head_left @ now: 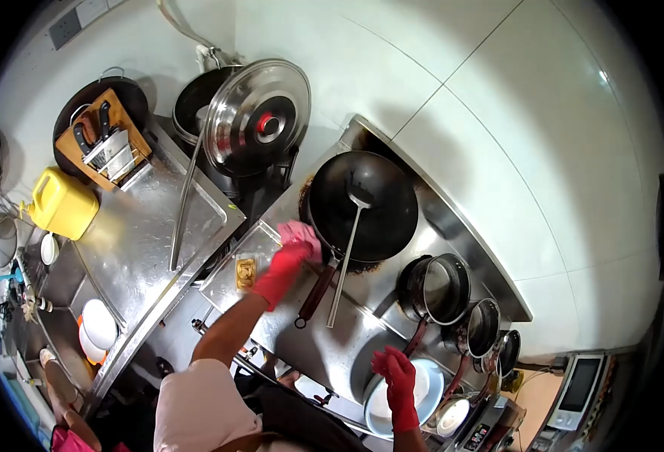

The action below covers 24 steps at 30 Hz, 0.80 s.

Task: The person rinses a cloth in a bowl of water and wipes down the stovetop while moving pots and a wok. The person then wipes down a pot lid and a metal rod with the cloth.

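My left hand, in a red rubber glove, is closed on a pink cloth. The cloth lies against the steel stove top, just left of a black wok. Inside the wok rests a long-handled metal spatula, its handle crossing the rim beside the wok's own dark red handle. Near my left wrist sits a small clear container with brownish contents. Over a light blue basin, my right hand, also red-gloved, hangs with loosely bent fingers and nothing visible in it.
Several dark saucepans stand at the right. At upper left, a large glass lid leans on a pot. A steel counter holds a yellow jug and a knife rack. Another person's leg shows at lower left.
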Motion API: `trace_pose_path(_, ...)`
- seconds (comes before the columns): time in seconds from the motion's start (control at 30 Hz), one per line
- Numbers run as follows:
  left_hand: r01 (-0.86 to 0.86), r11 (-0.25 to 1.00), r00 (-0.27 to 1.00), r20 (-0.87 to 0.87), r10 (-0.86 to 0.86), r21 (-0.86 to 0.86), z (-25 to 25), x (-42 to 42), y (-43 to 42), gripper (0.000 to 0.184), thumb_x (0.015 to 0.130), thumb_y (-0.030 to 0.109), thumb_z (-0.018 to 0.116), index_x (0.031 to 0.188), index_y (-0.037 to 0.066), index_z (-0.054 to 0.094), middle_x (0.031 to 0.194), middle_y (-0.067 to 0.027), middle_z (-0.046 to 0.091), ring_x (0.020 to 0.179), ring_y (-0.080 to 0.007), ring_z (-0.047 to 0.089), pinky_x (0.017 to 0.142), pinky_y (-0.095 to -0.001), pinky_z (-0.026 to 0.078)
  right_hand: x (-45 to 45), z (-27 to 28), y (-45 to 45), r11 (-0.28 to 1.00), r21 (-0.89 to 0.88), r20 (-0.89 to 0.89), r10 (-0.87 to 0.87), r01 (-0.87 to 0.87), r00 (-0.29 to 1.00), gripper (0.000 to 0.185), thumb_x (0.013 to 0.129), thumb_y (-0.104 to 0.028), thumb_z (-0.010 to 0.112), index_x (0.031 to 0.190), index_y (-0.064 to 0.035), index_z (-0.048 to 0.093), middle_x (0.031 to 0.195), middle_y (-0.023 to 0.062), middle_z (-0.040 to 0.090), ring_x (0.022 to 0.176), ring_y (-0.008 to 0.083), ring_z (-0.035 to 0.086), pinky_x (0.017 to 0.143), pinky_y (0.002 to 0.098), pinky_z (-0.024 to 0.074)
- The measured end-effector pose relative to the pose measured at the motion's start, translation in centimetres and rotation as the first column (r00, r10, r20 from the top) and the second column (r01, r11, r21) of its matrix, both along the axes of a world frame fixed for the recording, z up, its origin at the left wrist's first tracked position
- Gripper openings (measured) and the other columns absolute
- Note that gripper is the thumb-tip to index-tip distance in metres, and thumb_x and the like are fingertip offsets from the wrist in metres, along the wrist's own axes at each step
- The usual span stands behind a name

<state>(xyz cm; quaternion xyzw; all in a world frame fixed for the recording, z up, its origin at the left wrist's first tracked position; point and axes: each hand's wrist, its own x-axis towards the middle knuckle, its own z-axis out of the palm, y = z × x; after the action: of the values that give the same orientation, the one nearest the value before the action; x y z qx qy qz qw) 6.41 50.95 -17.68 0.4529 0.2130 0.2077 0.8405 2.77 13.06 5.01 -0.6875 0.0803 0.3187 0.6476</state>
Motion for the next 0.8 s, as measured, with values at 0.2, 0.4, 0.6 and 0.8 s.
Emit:
trace_pose_path(0.2, -0.098, 0.978, 0.949, 0.312, 0.036, 0.186, 2.4, -1.4, -3.9, 0.009, 0.083, 0.002, 0.058, 0.091, 0.001, 0.061, 0.094, -0.0074, 0.063, 0.091, -0.0203, 0.059, 0.08, -0.033, 0.049, -0.2, 0.9, -0.7, 1.0, 0.004, 0.064, 0.011, -0.011, 0.998, 0.029, 0.103, -0.014, 0.054, 0.127, 0.0006, 0.061, 0.112, 0.0161, 0.072, 0.092, 0.0226, 0.07, 0.08, 0.0361, 0.0573)
trace_pose_path(0.4, -0.672, 0.698, 0.63, -0.305, 0.714, 0.245, 4.7, -4.6, -1.5, 0.031, 0.102, 0.019, 0.056, 0.126, 0.0, 0.059, 0.114, -0.0091, 0.067, 0.096, -0.0176, 0.063, 0.087, -0.0319, 0.051, -1.6, 1.1, -1.9, 1.0, -0.016, 0.052, -0.027, 0.027, 0.998, 0.03, 0.103, -0.014, 0.054, 0.128, 0.0012, 0.06, 0.113, 0.0159, 0.071, 0.092, 0.0223, 0.07, 0.082, 0.0356, 0.0567)
trace_pose_path(0.6, -0.752, 0.562, 0.562, -0.111, 0.82, 0.345, 0.3, 0.6, 2.1, 0.053, 0.106, 0.039, 0.046, 0.141, 0.0, 0.051, 0.123, -0.0156, 0.065, 0.104, -0.0218, 0.062, 0.094, -0.034, 0.049, -2.9, 0.7, -3.7, 0.995, -0.066, 0.033, -0.066, 0.068, 0.997, 0.031, 0.104, -0.018, 0.054, 0.129, -0.001, 0.06, 0.112, 0.0154, 0.072, 0.096, 0.0243, 0.071, 0.083, 0.0359, 0.0575)
trace_pose_path(0.8, -0.083, 0.89, 0.627, -0.67, 0.397, 0.448, 3.2, 0.4, -3.5, 0.059, 0.103, 0.051, 0.043, 0.135, 0.003, 0.056, 0.128, -0.0239, 0.059, 0.108, -0.0383, 0.062, 0.088, -0.0426, 0.051, -3.7, 0.2, -5.6, 0.991, -0.096, 0.002, -0.09, 0.09, 0.996, 0.032, 0.104, -0.018, 0.054, 0.13, -0.0009, 0.06, 0.113, 0.0154, 0.072, 0.098, 0.0245, 0.071, 0.084, 0.035, 0.0567)
